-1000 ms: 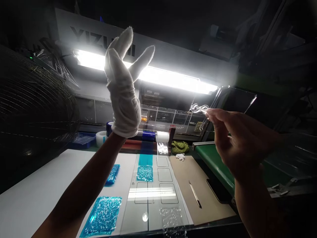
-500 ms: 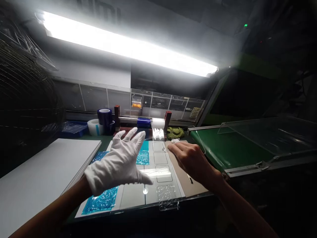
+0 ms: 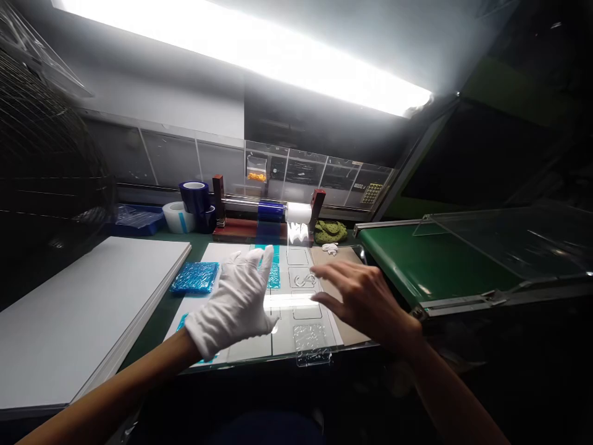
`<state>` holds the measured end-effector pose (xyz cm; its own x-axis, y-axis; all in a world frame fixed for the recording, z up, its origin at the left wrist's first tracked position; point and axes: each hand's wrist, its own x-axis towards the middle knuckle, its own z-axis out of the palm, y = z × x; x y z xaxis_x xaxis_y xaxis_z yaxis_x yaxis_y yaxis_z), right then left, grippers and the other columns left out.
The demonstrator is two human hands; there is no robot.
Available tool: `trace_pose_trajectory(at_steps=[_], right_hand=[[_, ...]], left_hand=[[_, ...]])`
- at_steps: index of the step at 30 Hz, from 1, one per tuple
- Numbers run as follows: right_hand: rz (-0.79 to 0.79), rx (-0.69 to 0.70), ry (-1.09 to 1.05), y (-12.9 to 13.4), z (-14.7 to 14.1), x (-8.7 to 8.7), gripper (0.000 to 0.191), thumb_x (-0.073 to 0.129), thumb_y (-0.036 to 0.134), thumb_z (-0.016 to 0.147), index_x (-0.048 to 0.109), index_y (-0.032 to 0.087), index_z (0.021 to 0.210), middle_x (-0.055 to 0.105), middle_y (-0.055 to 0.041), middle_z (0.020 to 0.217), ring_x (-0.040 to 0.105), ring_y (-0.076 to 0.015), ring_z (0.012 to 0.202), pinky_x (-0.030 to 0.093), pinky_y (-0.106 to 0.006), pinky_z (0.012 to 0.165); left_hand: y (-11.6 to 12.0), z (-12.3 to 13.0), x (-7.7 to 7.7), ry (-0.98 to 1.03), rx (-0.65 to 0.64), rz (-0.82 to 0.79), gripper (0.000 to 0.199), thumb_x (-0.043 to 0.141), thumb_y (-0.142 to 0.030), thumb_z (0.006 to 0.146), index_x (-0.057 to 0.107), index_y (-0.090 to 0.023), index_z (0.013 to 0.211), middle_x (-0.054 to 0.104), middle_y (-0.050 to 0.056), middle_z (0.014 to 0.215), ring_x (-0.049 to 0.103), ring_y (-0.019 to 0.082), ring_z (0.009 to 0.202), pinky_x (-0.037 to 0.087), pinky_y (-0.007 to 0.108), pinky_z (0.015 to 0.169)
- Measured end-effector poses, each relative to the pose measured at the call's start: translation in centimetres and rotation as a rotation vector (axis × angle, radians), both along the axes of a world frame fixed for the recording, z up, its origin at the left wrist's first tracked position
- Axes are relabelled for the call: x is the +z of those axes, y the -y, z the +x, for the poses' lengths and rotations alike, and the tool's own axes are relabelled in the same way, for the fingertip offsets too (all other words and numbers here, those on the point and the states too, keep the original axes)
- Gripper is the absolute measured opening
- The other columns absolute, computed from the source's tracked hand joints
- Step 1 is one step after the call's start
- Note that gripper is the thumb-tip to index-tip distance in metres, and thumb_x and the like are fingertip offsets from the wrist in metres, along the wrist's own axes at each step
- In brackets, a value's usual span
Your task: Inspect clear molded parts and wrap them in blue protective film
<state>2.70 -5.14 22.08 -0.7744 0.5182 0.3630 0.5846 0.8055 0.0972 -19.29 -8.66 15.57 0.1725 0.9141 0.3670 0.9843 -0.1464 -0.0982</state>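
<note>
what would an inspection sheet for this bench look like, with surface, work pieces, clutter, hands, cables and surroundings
Surface: pale sheet marked with outlined boxes, reflecting light.
Work pieces: see-through curly piece lying on the marked sheet; see-through film near the front edge.
Clutter: tape rolls, green pouch, white scrap.
Hands: left hand in a white glove, open, nothing seen held; right hand bare, open beside the curly piece, contact unclear.
Cables: nothing seen; the outer areas are dark.
Surroundings: bright lamp overhead, fan at left, green belt at right.
</note>
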Motion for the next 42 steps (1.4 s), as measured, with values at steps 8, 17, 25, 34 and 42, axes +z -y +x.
trace_pose_trajectory(at_steps=[8,17,25,34,42], right_hand=[[-0.235,-0.035,0.299,-2.6,3.3,-1.8,0.131,0.078,0.059,0.053,-0.001,0.013,0.147,0.006,-0.0194,0.153,0.002,-0.0356,0.14,0.007,-0.056,0.113],[-0.583,0.052,0.159,-2.2,2.7,-5.0,0.118,0.067,0.061,0.065,-0.001,0.01,0.147,0.013,-0.0207,0.151,0.011,-0.033,0.14,0.012,-0.052,0.114],[-0.698,0.075,0.048,-2.2,4.4,-7.1,0.115,0.068,0.059,0.066,0.0,0.015,0.148,0.021,-0.0192,0.15,0.019,-0.0338,0.138,0.017,-0.054,0.112],[-0.188,0.051,0.313,-0.2,0.6,-1.4,0.111,0.072,0.044,0.062,0.01,0.007,0.146,0.049,-0.0228,0.128,0.041,-0.0403,0.121,0.0,-0.068,0.106],[-0.675,-0.04,0.154,-1.5,8.1,-4.9,0.114,0.068,0.059,0.067,-0.001,0.017,0.148,0.032,-0.0182,0.145,0.023,-0.038,0.136,0.007,-0.062,0.109]], left_hand=[[0.8,-3.0,-1.7,0.028,-0.157,-0.014,0.11,0.062,-0.054,0.051,0.021,-0.005,0.14,0.042,0.024,0.124,0.044,0.04,0.109,0.035,0.052,0.093],[2.3,-3.0,-5.1,0.607,-0.373,-0.067,0.105,0.065,-0.049,0.062,0.005,-0.022,0.143,0.032,0.014,0.138,0.034,0.032,0.127,0.03,0.048,0.108],[2.5,-1.4,-6.8,0.926,-0.398,-0.229,0.101,0.062,-0.05,0.065,0.004,-0.022,0.143,0.031,0.013,0.139,0.036,0.029,0.126,0.033,0.045,0.107],[-1.0,1.5,-0.4,-0.207,-0.192,-0.389,0.089,0.07,-0.035,0.041,0.051,-0.002,0.121,0.054,0.022,0.103,0.051,0.041,0.092,0.039,0.06,0.083],[-0.1,-0.8,-5.6,0.544,-0.423,-0.587,0.113,0.069,-0.036,0.053,0.006,-0.018,0.145,0.027,0.018,0.143,0.033,0.036,0.128,0.036,0.048,0.103]])
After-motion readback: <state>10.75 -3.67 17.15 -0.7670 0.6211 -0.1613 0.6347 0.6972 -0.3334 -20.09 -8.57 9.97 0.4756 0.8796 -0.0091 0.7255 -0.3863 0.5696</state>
